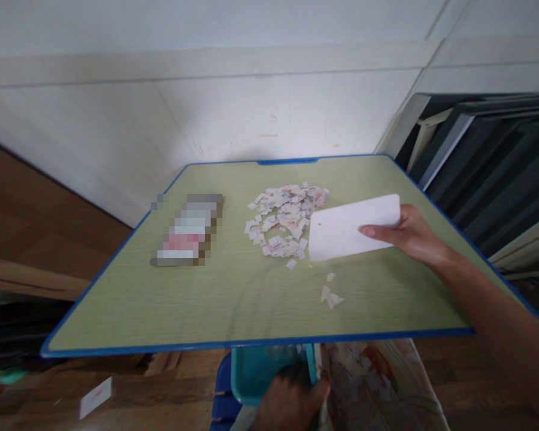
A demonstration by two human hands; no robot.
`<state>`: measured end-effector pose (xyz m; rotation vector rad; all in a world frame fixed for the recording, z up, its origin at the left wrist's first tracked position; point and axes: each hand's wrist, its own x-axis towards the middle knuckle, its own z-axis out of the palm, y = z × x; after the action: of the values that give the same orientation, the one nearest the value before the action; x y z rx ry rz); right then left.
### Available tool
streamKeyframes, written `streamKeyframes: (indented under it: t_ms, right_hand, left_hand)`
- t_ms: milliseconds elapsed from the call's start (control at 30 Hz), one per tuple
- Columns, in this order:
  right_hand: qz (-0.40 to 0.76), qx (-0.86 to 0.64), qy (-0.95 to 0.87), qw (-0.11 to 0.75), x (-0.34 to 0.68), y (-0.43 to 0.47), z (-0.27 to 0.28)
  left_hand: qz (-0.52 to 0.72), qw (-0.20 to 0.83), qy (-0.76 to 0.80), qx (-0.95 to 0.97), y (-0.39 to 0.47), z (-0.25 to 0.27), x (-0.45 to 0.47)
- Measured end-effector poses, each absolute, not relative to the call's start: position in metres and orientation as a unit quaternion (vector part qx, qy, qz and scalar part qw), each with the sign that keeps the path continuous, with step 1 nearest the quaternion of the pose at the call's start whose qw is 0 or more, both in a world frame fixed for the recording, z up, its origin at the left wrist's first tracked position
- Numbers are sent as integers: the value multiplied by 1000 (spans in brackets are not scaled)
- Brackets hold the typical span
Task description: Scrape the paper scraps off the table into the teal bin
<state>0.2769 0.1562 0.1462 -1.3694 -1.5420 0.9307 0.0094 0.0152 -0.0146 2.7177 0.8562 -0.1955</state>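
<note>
In my right hand (406, 233) is a flat white board (353, 226) with rounded corners and a small hole near its left end. The thumb lies on top and the fingers are beneath. Its left end touches or overlaps the edge of a loose pile of small paper scraps (290, 206) on the green table. A few scraps (331, 297) lie apart, nearer the front edge. Below that edge, my left hand (290, 401) is closed at the right wall of a teal basin (247, 380). Its fingers are partly hidden in shadow. Beside it, a bag (420, 383) holds more scraps.
A blue-edged table (130, 311) stands against the white wall. A pixelated rectangular object (186, 230) lies on its left side. Dark panels (498, 155) lean at the right. Under the basin is a blue stool (222, 389), and a paper sheet (96, 397) lies on the floor.
</note>
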Motion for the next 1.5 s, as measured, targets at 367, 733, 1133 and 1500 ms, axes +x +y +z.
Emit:
streamKeyframes:
  t_ms: [367,733,1133,1500]
  right_hand:
    - [380,-549,-610,427,277,155,148]
    - [370,-538,-639,408,270,156,143]
    - [320,-543,-621,465,269,155,145]
    - [325,-551,-612,465,267,155,141]
  left_hand:
    - [-66,138,292,944,16,-11,10]
    - [-45,141,305,941,14,-14,9]
    - [-33,129,306,943,13,-16,9]
    - [-53,140,314,938,14,-12,10]
